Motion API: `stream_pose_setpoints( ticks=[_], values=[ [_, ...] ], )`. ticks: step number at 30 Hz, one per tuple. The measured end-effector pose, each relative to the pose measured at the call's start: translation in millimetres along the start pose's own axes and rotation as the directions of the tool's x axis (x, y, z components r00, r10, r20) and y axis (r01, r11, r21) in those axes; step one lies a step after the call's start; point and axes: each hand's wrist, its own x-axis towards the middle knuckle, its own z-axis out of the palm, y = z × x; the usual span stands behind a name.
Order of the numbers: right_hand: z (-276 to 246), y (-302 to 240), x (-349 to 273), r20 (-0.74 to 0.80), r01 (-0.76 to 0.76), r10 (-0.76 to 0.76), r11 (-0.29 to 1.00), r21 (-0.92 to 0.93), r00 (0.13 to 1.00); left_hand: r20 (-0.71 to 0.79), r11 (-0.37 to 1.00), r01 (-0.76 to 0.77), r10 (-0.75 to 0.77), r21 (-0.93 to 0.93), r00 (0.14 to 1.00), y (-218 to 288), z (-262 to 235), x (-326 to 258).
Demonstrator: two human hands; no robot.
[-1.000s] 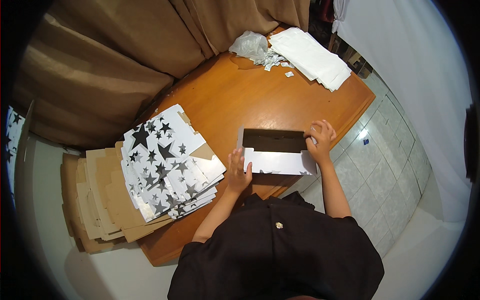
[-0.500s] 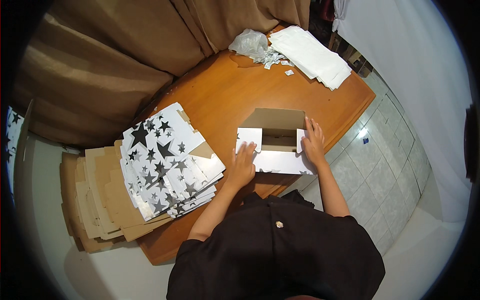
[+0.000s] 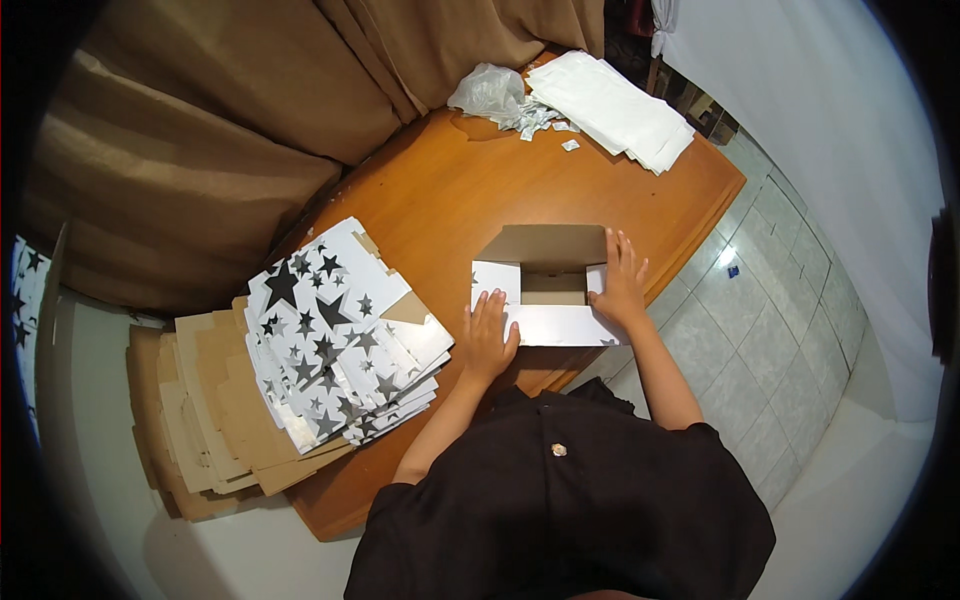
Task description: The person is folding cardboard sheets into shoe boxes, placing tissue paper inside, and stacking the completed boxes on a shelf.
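A cardboard box (image 3: 560, 326), white outside with grey stars and brown inside, sits before me near the table's front edge. Its brown lid panel (image 3: 555, 246) stands up at the far side, and the top is uncovered. White flaps are folded in at both ends. My left hand (image 3: 488, 338) rests on the box's left end, fingers stretched out and thumb apart by the front corner. My right hand (image 3: 622, 288) grips the right end, with the thumb over the right flap and the fingers along the outer side.
Flat star-printed cardboard blanks (image 3: 335, 330) are stacked to the left, with plain brown ones (image 3: 215, 390) overhanging the table (image 3: 420, 190). At the back lie a clear plastic bag (image 3: 490, 92), several small packets (image 3: 540, 118) and white sheets (image 3: 615, 108). A brown curtain (image 3: 220, 80) borders the table.
My left hand has slid off the left flap's top to the box's left end. The right flap sits further folded in under my right thumb. The view has shifted slightly.
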Motion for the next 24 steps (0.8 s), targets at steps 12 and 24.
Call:
stream_pose_setpoints(
  ticks=[12,24],
  values=[
    [7.0,38.6,-7.8,0.005,0.169,-0.181,0.929,0.33,0.984,-0.168,0.984,0.082,-0.108,-0.157,0.98,-5.0,5.8,-5.2],
    [0.1,17.7,-9.2,0.021,0.023,-0.026,0.989,0.146,0.999,0.184,0.979,0.028,-0.067,0.202,0.981,13.9,-9.3,12.4]
  ],
)
